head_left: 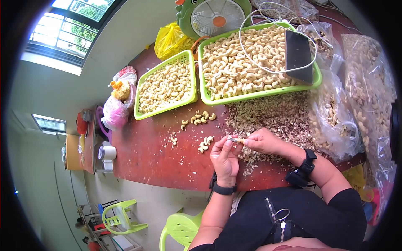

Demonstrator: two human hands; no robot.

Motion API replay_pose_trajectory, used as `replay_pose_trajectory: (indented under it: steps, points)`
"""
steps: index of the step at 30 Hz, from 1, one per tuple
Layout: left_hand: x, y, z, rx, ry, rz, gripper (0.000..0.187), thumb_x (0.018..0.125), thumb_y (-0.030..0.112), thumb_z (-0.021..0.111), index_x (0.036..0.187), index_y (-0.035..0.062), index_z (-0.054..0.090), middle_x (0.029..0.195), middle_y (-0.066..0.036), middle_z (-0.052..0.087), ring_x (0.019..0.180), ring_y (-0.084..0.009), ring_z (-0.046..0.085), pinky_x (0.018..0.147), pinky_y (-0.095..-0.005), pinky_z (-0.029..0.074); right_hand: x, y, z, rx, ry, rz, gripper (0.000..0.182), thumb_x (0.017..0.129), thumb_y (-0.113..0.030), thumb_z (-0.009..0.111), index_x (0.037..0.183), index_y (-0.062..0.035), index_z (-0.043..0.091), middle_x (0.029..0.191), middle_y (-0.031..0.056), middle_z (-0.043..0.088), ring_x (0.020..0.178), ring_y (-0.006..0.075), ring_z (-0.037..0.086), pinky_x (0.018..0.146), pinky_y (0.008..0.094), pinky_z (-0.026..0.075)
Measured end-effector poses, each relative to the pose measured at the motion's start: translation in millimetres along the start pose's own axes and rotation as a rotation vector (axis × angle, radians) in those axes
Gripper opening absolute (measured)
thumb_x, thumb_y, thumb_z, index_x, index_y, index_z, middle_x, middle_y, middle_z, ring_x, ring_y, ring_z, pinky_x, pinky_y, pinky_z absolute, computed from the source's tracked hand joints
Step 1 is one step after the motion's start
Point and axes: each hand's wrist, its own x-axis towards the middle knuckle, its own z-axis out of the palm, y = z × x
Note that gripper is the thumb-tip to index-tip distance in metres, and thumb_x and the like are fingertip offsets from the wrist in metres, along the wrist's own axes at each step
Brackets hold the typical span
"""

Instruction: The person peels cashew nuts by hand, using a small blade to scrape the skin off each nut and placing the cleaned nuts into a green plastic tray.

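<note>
My left hand [225, 158] is closed in a pinch on a cashew nut, mostly hidden by the fingertips. In my right hand [264, 142] is a small knife [240, 140] with a pale yellowish handle, its short metal blade reaching the left fingertips. Both hands are over the red table near its front edge. Left of them lies a small group of cashews [204, 144], with more loose cashews [203, 117] farther back. A heap of brown skin flakes [274, 117] spreads behind and under the right hand.
Two green baskets of cashews, a smaller one [195, 90] and a larger one [255, 97], stand behind. A tablet [298, 56] with a white cable rests on the larger. Plastic bags of nuts [335, 121] line the right side. A green fan [217, 19] stands at the back.
</note>
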Motion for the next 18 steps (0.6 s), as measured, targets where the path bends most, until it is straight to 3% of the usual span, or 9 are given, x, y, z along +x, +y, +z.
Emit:
replay_pose_trajectory:
  steps: [5,8,10,18]
  points:
    - [-2,-8,1,0.064,-0.008,0.094,0.009,0.078,-0.003,0.051,0.086,-0.0001,0.056,0.091,-0.013,0.057,0.085,-0.0216,0.057,0.072,-0.0343,0.053,2,3,-2,-0.033,-0.010,-0.020,0.038,0.081,-0.032,0.053,0.056,-0.0031,0.053,0.045,-0.0025,0.043,0.042,0.0054,0.036,0.038,0.0236,0.029]
    - [-4,-17,3,0.023,0.034,0.186,0.010,0.077,-0.004,0.051,0.086,-0.0005,0.055,0.090,-0.013,0.057,0.084,-0.0213,0.057,0.073,-0.0343,0.052,3,7,-1,0.212,0.007,0.043,0.037,0.082,-0.031,0.052,0.057,-0.0031,0.053,0.045,-0.0037,0.041,0.042,0.0048,0.034,0.038,0.0229,0.028]
    - [-1,-12,3,-0.012,0.064,0.068,0.012,0.077,-0.004,0.051,0.088,-0.0004,0.053,0.090,-0.012,0.057,0.085,-0.0212,0.057,0.075,-0.0341,0.051,3,6,-2,0.183,0.014,0.024,0.037,0.083,-0.030,0.051,0.057,-0.0036,0.053,0.045,-0.0048,0.039,0.041,0.0041,0.033,0.037,0.0220,0.026]
    - [5,-4,-1,-0.008,0.058,-0.062,0.014,0.078,-0.005,0.050,0.091,-0.0017,0.052,0.089,-0.011,0.057,0.083,-0.0215,0.057,0.076,-0.0353,0.051,0,0,-8,0.255,0.007,0.116,0.038,0.084,-0.031,0.051,0.056,-0.0044,0.052,0.046,-0.0055,0.039,0.041,0.0033,0.032,0.037,0.0213,0.027]
